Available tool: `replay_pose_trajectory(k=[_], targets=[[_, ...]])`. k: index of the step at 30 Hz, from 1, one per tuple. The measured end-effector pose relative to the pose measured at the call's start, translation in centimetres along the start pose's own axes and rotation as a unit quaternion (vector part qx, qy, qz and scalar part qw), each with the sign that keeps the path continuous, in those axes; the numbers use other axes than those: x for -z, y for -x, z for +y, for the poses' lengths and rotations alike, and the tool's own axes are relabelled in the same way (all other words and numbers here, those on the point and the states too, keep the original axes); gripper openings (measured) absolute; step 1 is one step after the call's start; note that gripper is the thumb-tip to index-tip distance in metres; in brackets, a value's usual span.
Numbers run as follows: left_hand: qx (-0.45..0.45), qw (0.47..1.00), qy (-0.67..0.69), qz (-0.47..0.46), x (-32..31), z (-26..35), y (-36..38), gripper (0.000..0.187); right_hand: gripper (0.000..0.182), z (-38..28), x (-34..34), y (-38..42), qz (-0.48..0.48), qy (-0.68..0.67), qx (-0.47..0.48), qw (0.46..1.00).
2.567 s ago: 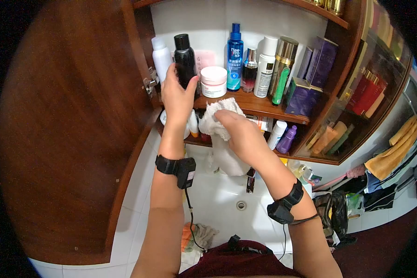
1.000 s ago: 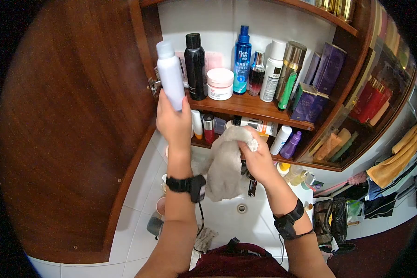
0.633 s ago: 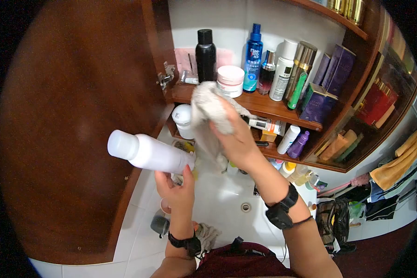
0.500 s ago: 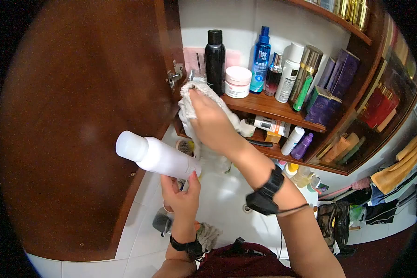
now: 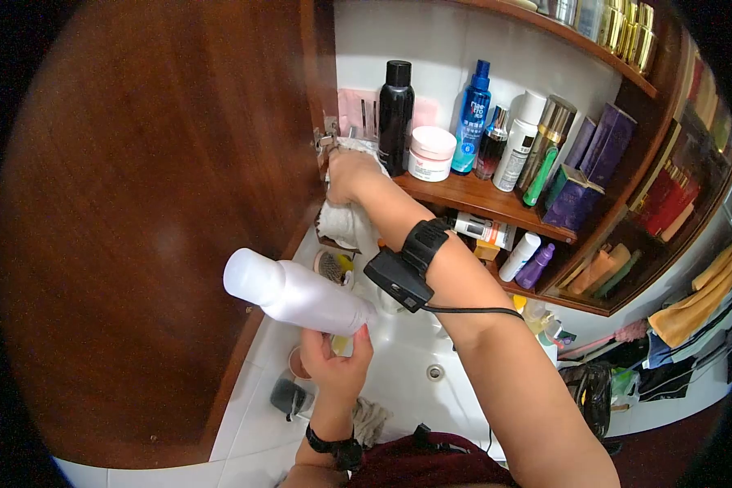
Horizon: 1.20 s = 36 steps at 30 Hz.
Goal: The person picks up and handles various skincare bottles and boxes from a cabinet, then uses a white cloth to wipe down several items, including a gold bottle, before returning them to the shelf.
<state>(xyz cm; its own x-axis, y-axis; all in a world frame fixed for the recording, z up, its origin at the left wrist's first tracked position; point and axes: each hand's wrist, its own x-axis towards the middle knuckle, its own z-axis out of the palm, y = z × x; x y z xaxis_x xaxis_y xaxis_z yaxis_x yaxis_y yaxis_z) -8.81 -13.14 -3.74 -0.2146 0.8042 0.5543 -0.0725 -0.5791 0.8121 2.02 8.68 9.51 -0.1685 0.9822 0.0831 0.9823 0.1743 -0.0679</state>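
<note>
My left hand (image 5: 339,356) grips a pale lilac bottle (image 5: 293,293) by its base, held tilted low over the sink with its cap pointing left toward the open wooden door (image 5: 163,220). My right hand (image 5: 348,173) presses a white cloth (image 5: 339,220) onto the left end of the wooden shelf (image 5: 472,193), in the spot beside the tall black bottle (image 5: 395,116). The cloth hangs down over the shelf edge. A black band sits on each wrist.
The shelf holds a white jar (image 5: 429,154), a blue bottle (image 5: 472,116), several more bottles and purple boxes (image 5: 576,199). A lower shelf carries tubes and a small purple bottle (image 5: 535,264). Below lies a white sink (image 5: 411,358); towels hang at the right.
My left hand took the lilac bottle off the shelf and lowered it to the sink side. My right hand carried the cloth up to the spot where the bottle stood.
</note>
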Motion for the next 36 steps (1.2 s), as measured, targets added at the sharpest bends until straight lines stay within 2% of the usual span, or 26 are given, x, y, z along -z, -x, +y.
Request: replay_pose_trajectory(k=[4, 7, 10, 13, 19, 25, 31, 36], targets=[[-0.019, 0.999, -0.017, -0.020, 0.3, 0.0, 0.1, 0.049, 0.055, -0.2, -0.4, -0.9, 0.002, 0.015, -0.018, 1.000], [-0.020, 0.999, -0.016, -0.021, 0.6, 0.3, 0.4, 0.048, 0.040, 0.4, -1.4, -1.3, 0.051, 0.030, 0.005, 0.998], [0.001, 1.000, 0.000, -0.015, 0.6, 0.6, 0.6, 0.046, 0.025, 0.7, -2.9, -0.7, 0.151, 0.024, 0.039, 0.988], [0.008, 1.000, 0.018, -0.009, 0.2, 0.8, 0.7, 0.046, 0.020, 1.1, -3.9, 0.3, 0.221, 0.001, 0.060, 0.974], [-0.026, 0.999, -0.017, -0.037, 0.4, 0.1, 0.9, 0.053, 0.021, 1.6, -4.1, -0.6, 0.210, -0.002, 0.080, 0.975], [-0.021, 0.999, -0.017, -0.044, 0.4, -0.3, 1.1, 0.053, 0.024, 0.9, -3.1, -1.3, 0.149, 0.032, 0.035, 0.988], [-0.006, 0.999, 0.007, -0.043, -0.1, 0.2, 1.6, 0.052, 0.021, 1.9, -5.1, 0.0, 0.284, 0.068, 0.115, 0.949], [-0.008, 0.998, 0.014, -0.053, -0.3, 1.1, 1.7, 0.052, 0.020, 2.6, -5.5, 1.1, 0.323, 0.056, 0.143, 0.934]])
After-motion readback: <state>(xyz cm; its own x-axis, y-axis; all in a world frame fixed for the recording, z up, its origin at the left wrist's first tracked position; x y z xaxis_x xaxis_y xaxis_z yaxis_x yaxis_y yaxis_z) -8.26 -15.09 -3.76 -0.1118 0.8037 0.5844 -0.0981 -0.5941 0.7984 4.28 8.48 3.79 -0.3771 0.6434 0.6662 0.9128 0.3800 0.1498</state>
